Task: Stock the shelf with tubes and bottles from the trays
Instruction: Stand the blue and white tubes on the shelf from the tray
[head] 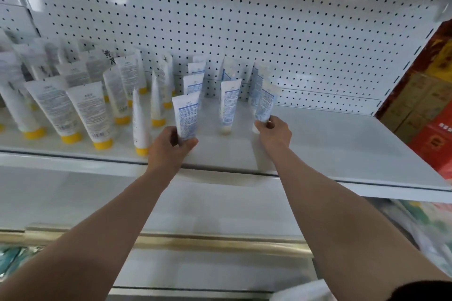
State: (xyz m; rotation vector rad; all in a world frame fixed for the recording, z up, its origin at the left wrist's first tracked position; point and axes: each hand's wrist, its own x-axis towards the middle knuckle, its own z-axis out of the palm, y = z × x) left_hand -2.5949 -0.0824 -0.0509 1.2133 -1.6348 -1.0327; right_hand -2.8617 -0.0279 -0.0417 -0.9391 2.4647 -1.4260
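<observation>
My left hand (pixel 168 148) grips the bottom of a white tube with blue print (pixel 186 116), held upright near the front of the white shelf (pixel 342 144). My right hand (pixel 275 131) holds the cap end of a second blue-print tube (pixel 265 104), also upright, further back and to the right. Between them another blue-print tube (pixel 228 105) stands on its cap on the shelf, and more stand in rows behind it. Several white tubes with yellow caps (pixel 88 115) fill the shelf's left part.
A white pegboard back panel (pixel 269 32) closes the shelf behind. The shelf's right half is bare. Red and brown cartons (pixel 430 115) stand beyond its right end. A lower shelf with a gold trim strip (pixel 195 243) lies beneath my arms.
</observation>
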